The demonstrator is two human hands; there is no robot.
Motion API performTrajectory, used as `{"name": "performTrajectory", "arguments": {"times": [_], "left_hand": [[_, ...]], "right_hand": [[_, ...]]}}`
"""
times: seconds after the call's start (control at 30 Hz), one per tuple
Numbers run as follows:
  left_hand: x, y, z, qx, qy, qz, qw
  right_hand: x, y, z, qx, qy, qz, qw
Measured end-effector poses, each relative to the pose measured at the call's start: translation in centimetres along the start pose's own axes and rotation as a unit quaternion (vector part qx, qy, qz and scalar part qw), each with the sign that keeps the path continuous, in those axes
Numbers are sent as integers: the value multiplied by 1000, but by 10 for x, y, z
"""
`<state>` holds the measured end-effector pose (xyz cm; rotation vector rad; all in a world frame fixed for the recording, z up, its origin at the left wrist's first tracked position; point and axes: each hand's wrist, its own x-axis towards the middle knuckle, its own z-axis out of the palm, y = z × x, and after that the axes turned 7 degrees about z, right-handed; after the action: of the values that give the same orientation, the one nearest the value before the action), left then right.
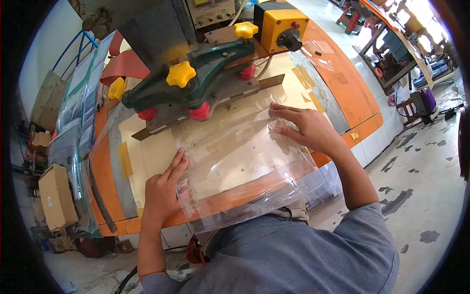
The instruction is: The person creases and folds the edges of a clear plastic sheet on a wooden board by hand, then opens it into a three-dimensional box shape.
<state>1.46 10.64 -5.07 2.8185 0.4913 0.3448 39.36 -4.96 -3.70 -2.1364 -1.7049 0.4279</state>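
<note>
Plastic (245, 164) partly hidden by hands (164, 192) (313, 128)

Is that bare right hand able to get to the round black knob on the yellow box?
Probably yes. The right hand is on the clear plastic sheet, but nothing seems to block its way to the round black knob, which sticks out from the yellow box.

A clear plastic sheet (245, 171) is held flat at its sides by the left hand (169, 188) and the right hand (306, 127). Its near edge is extended past the orange desk (110, 196). Above its far edge, a dark green press head (196, 78) is fitted with yellow star knobs (181, 74). Beside it, a yellow control box (281, 28) is mounted.
</note>
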Motion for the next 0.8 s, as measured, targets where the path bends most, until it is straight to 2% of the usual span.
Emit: {"name": "performTrajectory", "arguments": {"times": [0.23, 0.3, 0.33, 0.43, 0.5, 0.6, 0.8], "left_hand": [[-1, 0, 0, 5, -17, -13, 1000], [1, 5, -4, -40, -32, -76, 996], [1, 5, -3, -40, -32, -76, 996], [0, 1, -1, -50, -23, -69, 996], [-2, -4, 2, 0, -7, -2, 1000], [-1, -6, 4, 11, 11, 23, 1000], [-1, -4, 2, 8, 2, 9, 1000]], "right_hand": [[1, -2, -3, -16, -34, 34, 999], [1, -2, -3, -15, -35, 34, 999], [0, -2, -3, -11, -32, 30, 999], [0, -1, -2, -9, -24, 21, 999], [0, -1, -1, -11, -19, 17, 1000], [0, -1, -2, -12, -18, 14, 1000], [1, -2, -3, -9, -18, 13, 1000]]}}
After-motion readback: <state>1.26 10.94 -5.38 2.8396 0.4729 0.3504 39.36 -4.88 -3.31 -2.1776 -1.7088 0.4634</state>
